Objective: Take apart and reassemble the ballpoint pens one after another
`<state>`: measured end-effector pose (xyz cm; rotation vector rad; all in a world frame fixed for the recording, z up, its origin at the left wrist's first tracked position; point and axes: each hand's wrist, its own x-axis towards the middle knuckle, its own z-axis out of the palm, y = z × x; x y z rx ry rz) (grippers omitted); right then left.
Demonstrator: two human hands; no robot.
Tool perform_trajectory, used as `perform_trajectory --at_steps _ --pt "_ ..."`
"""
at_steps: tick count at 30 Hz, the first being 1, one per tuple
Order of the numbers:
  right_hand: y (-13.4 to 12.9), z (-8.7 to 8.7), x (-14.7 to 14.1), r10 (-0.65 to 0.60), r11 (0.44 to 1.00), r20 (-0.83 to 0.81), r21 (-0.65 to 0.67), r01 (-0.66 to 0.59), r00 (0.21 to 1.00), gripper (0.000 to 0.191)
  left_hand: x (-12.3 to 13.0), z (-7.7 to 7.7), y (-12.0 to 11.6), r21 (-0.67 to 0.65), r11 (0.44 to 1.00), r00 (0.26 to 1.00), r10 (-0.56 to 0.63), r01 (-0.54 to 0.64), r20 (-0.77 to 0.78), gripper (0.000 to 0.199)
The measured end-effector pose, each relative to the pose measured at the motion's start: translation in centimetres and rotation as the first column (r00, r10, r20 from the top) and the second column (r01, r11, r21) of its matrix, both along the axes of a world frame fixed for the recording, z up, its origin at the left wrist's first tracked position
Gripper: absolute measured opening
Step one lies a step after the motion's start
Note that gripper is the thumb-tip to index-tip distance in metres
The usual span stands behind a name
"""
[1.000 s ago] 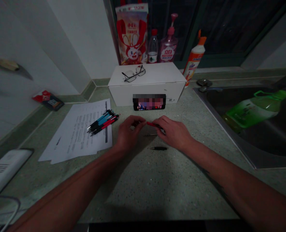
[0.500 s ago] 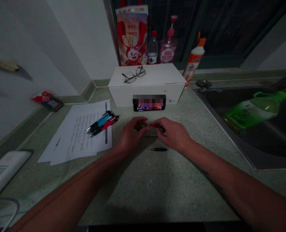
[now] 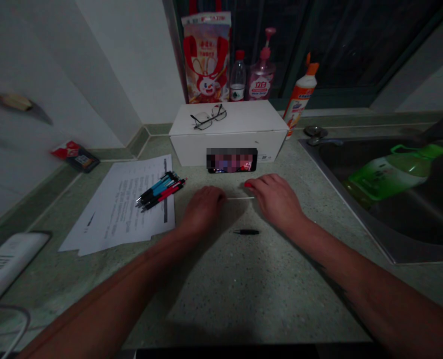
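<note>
My right hand [image 3: 277,199] is closed around a red pen barrel [image 3: 248,184], of which only one end shows past the fingers. A thin, pale pen refill [image 3: 240,198] spans the gap between my hands. Its left end disappears at the curled fingertips of my left hand [image 3: 204,207], which pinch it. The refill's right end reaches the fingers of my right hand; whether they touch it is hard to see. A short black pen piece with a pointed tip [image 3: 247,232] lies on the counter, nearer to me than both hands.
Several blue, red and black pens [image 3: 159,191] rest on printed sheets [image 3: 112,209] at the left. A phone [image 3: 232,162] leans on a white box [image 3: 229,117] bearing glasses [image 3: 208,118]. The sink [image 3: 378,239], holding a green bottle [image 3: 393,169], is at the right.
My hands have moved apart, the right one carrying the red barrel to the right. My left fingers have curled down at the refill, which now appears farther from me.
</note>
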<state>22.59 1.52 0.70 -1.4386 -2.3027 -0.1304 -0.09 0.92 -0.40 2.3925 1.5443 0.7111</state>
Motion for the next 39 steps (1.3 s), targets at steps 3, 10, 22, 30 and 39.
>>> perform_trajectory --at_steps 3,10,22,30,39 --pt "0.2 -0.2 0.3 -0.035 0.999 -0.010 0.004 0.035 0.999 0.035 -0.5 0.0 0.1 0.050 0.994 0.989 0.092 -0.098 0.114 0.014" --pt "0.1 -0.2 0.2 -0.039 0.999 -0.001 0.006 0.039 0.999 0.035 -0.6 0.1 0.1 0.108 0.980 0.981 0.153 -0.165 0.116 0.013" --pt "-0.6 -0.1 -0.7 0.179 0.980 0.076 -0.103 -0.171 0.981 0.042 -0.4 0.0 -0.3 0.350 0.936 0.993 -0.072 0.034 0.097 0.012" --pt "-0.6 -0.2 -0.1 0.064 0.994 -0.189 -0.070 -0.078 0.980 0.055 0.7 1.1 -2.5 0.337 0.826 0.886 -0.461 0.451 -0.055 0.025" --pt "-0.7 0.1 0.3 0.089 0.996 -0.191 0.028 -0.085 0.978 0.049 0.6 0.5 -1.6 0.094 0.992 0.984 -0.095 0.082 0.149 0.012"
